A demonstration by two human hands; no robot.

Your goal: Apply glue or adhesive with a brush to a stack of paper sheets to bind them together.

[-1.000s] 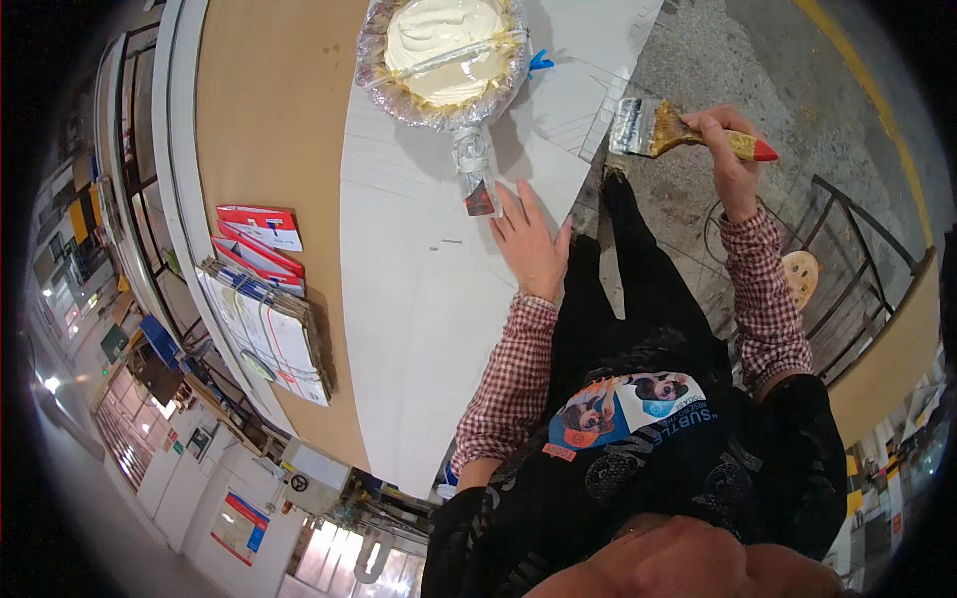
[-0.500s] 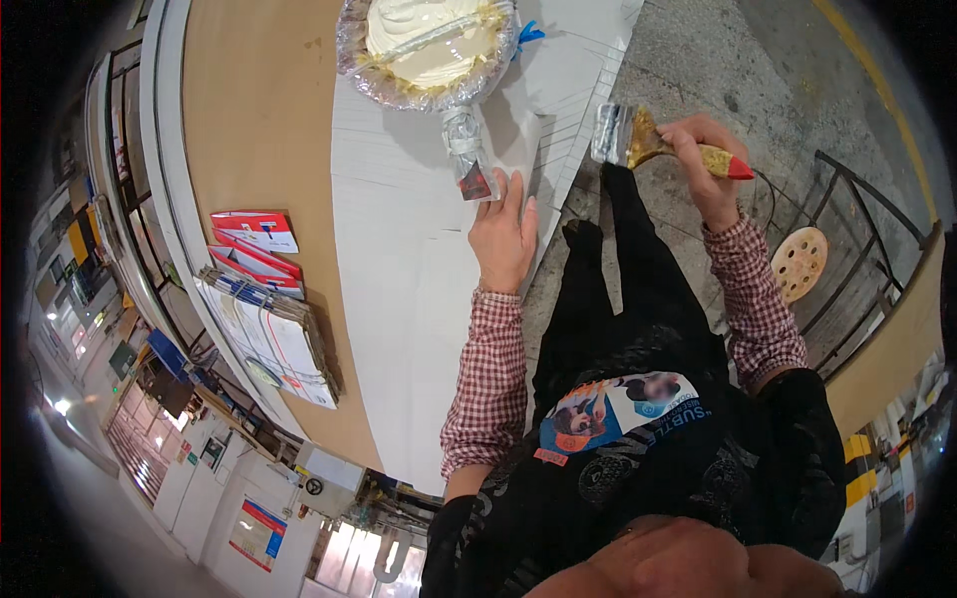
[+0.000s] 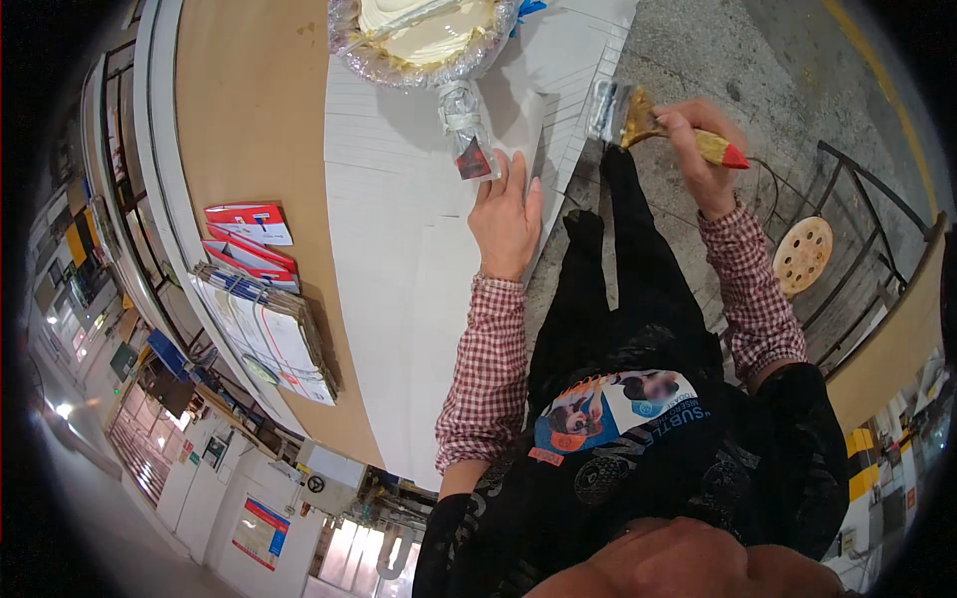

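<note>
My right hand (image 3: 703,149) grips a flat paintbrush (image 3: 706,145) by its yellow handle with a red tip. The bristles, pale and wet-looking, point left and hang over the edge of the white paper. My left hand (image 3: 505,224) lies on the white paper sheets (image 3: 399,269), fingers stretched out, fingertips beside the end of a plastic-wrapped handle (image 3: 461,115). That handle belongs to a round pan wrapped in clear plastic (image 3: 384,65), with thick cream-coloured paste (image 3: 439,40) inside. A bar crosses the pan's top, partly cut off by the picture's upper edge.
Red-and-white folded boxes (image 3: 249,244) and a tied stack of printed cartons (image 3: 269,334) lie on the brown tabletop (image 3: 239,110) at left. A blue tie (image 3: 530,8) shows beside the pan. At right stand a round stool with holes (image 3: 803,256) and a dark metal frame (image 3: 872,214).
The paintbrush has tilted, its handle end now lower relative to the bristles, which look blurred. The pan and paper sit slightly higher and further left in the picture. My left hand stays flat by the handle.
</note>
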